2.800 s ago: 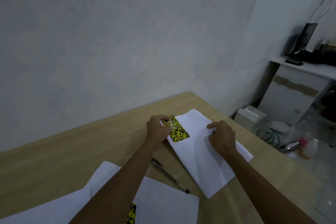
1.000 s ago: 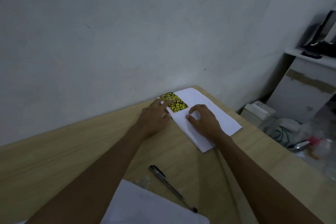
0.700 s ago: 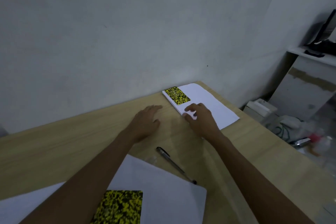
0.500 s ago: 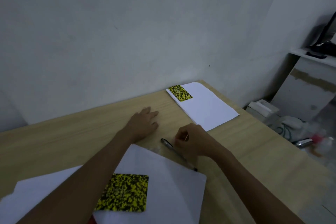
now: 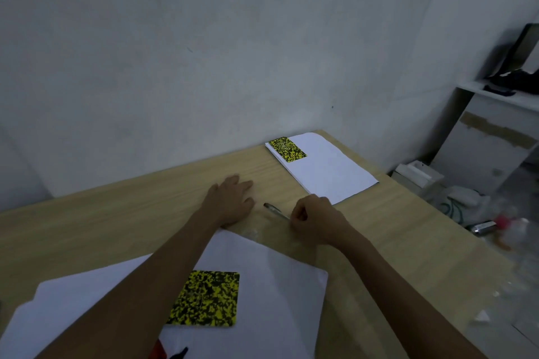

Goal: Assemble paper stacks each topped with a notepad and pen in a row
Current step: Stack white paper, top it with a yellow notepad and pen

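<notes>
A white paper stack [image 5: 326,170] lies at the table's far right corner with a yellow-and-black speckled notepad [image 5: 287,149] on its far end. A nearer paper stack [image 5: 262,285] carries a second speckled notepad [image 5: 207,299]. Between the two stacks a dark pen [image 5: 274,210] lies on the wood. My right hand [image 5: 313,217] is closed around the pen's near end. My left hand [image 5: 230,201] rests flat on the table beside it, fingers spread, holding nothing.
The wooden table [image 5: 102,218] meets a grey wall at the back. Off its right edge are a white shelf unit [image 5: 495,131], white boxes [image 5: 417,175] and floor clutter. More white sheets [image 5: 58,306] lie at the near left, with a red and black item [image 5: 166,353] at the bottom edge.
Both hands left the far stack and its notepad. My right hand pulled back to the pen and closed on it; my left hand settled flat on the table.
</notes>
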